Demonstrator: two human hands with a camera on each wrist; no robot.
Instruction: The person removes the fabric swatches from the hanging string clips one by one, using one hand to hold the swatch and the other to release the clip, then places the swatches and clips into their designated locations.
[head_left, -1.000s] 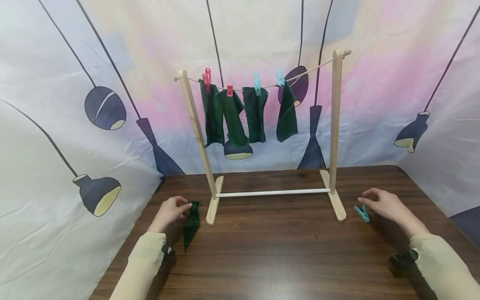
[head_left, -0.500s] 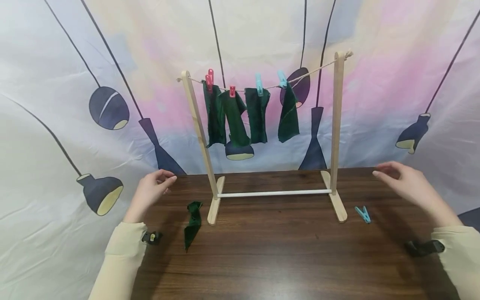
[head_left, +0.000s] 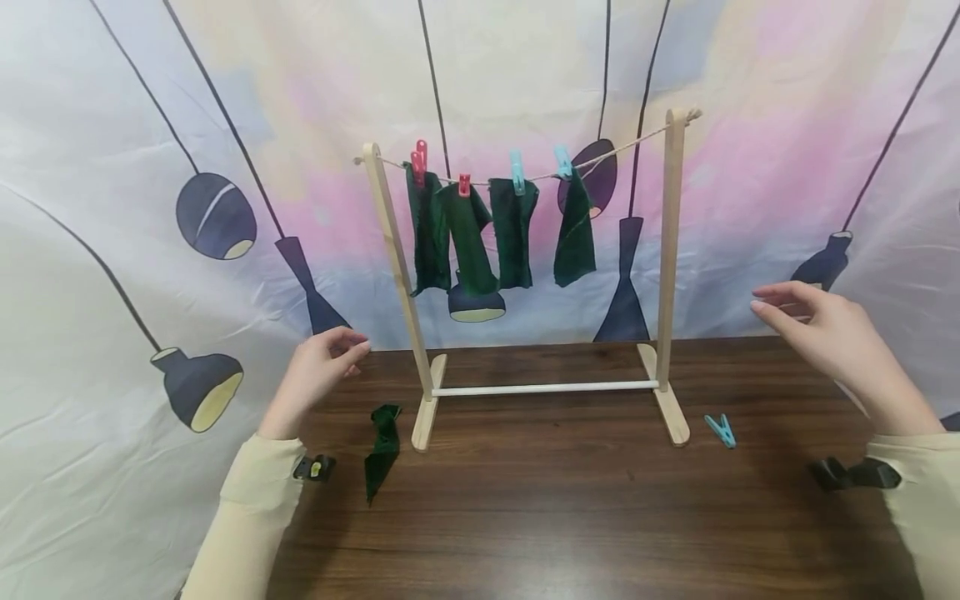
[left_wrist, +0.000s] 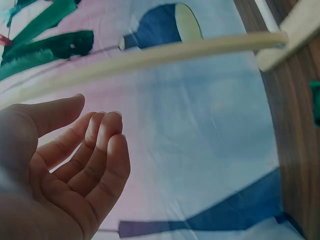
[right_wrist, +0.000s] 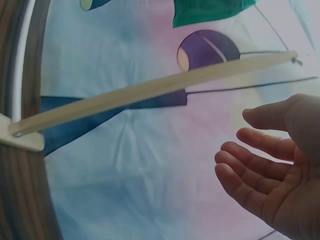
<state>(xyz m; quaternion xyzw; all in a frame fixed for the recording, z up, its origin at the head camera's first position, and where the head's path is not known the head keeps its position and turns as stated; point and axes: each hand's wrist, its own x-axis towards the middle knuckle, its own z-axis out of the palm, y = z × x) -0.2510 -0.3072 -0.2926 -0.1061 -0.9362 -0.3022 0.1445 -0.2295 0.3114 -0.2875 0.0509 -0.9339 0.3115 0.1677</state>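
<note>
My left hand (head_left: 318, 371) hovers left of the drying rack's left post, holding nothing, fingers loosely bent. Below it, a twisted strip of dark green cloth (head_left: 384, 450) lies on the table. My right hand (head_left: 836, 337) is raised to the right of the rack, also holding nothing; the right wrist view shows its relaxed fingers (right_wrist: 250, 172) apart from the thumb. A light blue clothespin (head_left: 722, 431) lies on the table below and left of that hand. Several green cloths (head_left: 512, 237) hang from the rope (head_left: 630, 148), clipped by red clothespins (head_left: 464, 184) and light blue clothespins (head_left: 517, 172).
The wooden rack has a left post (head_left: 393, 258), a right post (head_left: 667, 258) and a white crossbar (head_left: 547, 388) low between its feet. It stands near the back of the brown table (head_left: 525, 517). A lamp-patterned fabric backdrop (head_left: 510, 75) rises close behind.
My left hand has left the green cloth on the table, rising up and leftward. My right hand has moved up and right, away from the blue clothespin. Both things stayed in place.
</note>
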